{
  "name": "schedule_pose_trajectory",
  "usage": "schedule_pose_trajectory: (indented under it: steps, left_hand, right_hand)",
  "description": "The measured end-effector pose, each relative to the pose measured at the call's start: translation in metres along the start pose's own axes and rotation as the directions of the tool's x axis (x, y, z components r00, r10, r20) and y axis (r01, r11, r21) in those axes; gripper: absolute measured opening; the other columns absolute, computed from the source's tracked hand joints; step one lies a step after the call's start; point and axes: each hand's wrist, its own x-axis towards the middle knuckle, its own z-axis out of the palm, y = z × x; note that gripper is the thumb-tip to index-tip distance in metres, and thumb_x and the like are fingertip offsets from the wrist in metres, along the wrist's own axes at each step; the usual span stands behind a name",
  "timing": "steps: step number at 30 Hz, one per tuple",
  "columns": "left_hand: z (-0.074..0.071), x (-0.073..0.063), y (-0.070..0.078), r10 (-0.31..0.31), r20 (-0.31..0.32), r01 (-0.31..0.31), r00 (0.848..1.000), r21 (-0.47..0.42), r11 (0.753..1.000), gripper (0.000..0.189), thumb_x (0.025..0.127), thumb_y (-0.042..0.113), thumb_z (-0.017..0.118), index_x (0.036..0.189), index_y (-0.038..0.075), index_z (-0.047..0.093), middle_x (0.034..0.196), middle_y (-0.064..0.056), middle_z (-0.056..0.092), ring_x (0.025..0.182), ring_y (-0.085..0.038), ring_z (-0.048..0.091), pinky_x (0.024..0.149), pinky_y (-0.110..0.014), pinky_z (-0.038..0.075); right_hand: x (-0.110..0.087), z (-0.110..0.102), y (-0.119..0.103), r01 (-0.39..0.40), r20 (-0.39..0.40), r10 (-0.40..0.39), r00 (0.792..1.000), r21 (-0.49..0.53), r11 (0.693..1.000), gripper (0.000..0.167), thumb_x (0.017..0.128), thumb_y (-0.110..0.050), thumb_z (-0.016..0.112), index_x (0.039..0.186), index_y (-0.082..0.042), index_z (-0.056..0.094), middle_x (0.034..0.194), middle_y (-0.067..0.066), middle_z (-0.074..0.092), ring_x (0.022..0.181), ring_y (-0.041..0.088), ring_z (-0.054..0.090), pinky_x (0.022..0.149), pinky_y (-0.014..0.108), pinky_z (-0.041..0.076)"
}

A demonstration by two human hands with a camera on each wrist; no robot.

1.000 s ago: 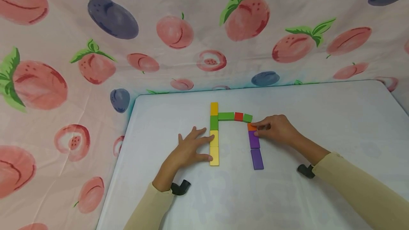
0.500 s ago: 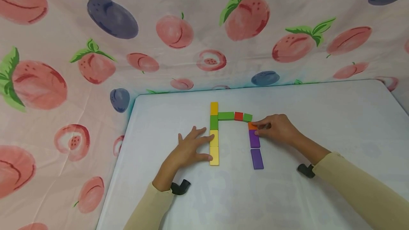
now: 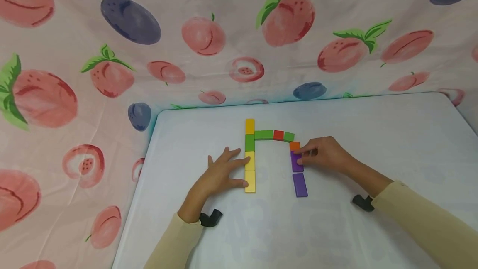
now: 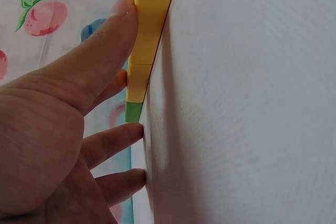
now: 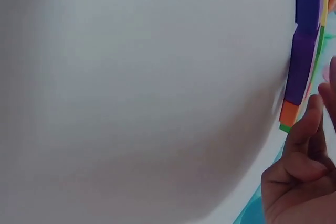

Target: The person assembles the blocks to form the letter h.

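Observation:
On the white table my left hand (image 3: pixel 218 175) spreads its fingers beside a column of blocks. Its thumb touches the lower pale yellow block (image 3: pixel 250 182) and a finger touches the upper pale yellow block (image 3: pixel 251 157). Above these lie a green block (image 3: pixel 249 142) and a darker yellow block (image 3: pixel 249 126). My right hand (image 3: pixel 325 152) has bent thumb and index fingertips at the upper purple block (image 3: pixel 296 162), just below an orange block (image 3: pixel 294 146). A second purple block (image 3: pixel 300 185) lies slightly tilted underneath, with a thin gap between.
A row runs right from the left column: a long green block (image 3: pixel 264 135), a red block (image 3: pixel 278 135) and a short green block (image 3: pixel 289 136). Behind the table (image 3: pixel 392 157) hangs a fruit-printed cloth (image 3: pixel 231 11). Black wrist pieces (image 3: pixel 211 218) sit by both cuffs.
My right fingers have slid down from the orange block onto the upper purple block. That orange block has shifted slightly away from me. My left hand stays in place.

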Motion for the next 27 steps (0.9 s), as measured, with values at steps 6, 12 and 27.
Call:
schedule_pose_trajectory:
  steps: [6,12,27]
  left_hand:
    - [-0.002,0.0,0.001,-0.006,0.007,0.006,1.0,0.002,1.0,0.074,0.082,0.048,0.083,0.149,0.034,0.054,0.165,-0.004,0.037,0.159,-0.035,0.016,0.114,-0.081,0.003]
    - [-0.001,0.0,0.001,-0.009,0.006,0.009,1.0,0.0,1.0,0.074,0.082,0.047,0.083,0.149,0.034,0.054,0.165,-0.004,0.037,0.159,-0.035,0.016,0.114,-0.081,0.003]
    - [0.001,0.0,-0.001,-0.008,0.004,0.008,1.0,-0.018,1.0,0.074,0.082,0.048,0.083,0.149,0.036,0.054,0.165,-0.003,0.037,0.159,-0.033,0.015,0.115,-0.08,0.001]
  right_hand:
    - [-0.006,0.005,0.0,0.028,0.065,-0.03,0.997,0.021,0.999,0.04,0.077,-0.032,0.09,0.113,-0.017,0.081,0.078,-0.01,0.063,0.073,0.01,0.054,0.062,0.022,0.047]
    - [-0.006,0.011,0.0,0.006,0.123,-0.002,0.992,-0.027,1.0,0.053,0.075,-0.037,0.091,0.124,-0.021,0.076,0.083,-0.005,0.06,0.078,0.012,0.054,0.064,0.023,0.048]
    - [-0.009,0.01,0.0,0.017,0.104,-0.012,0.994,-0.052,0.999,0.048,0.077,-0.034,0.09,0.122,-0.023,0.077,0.083,-0.005,0.06,0.077,0.011,0.053,0.063,0.022,0.047]
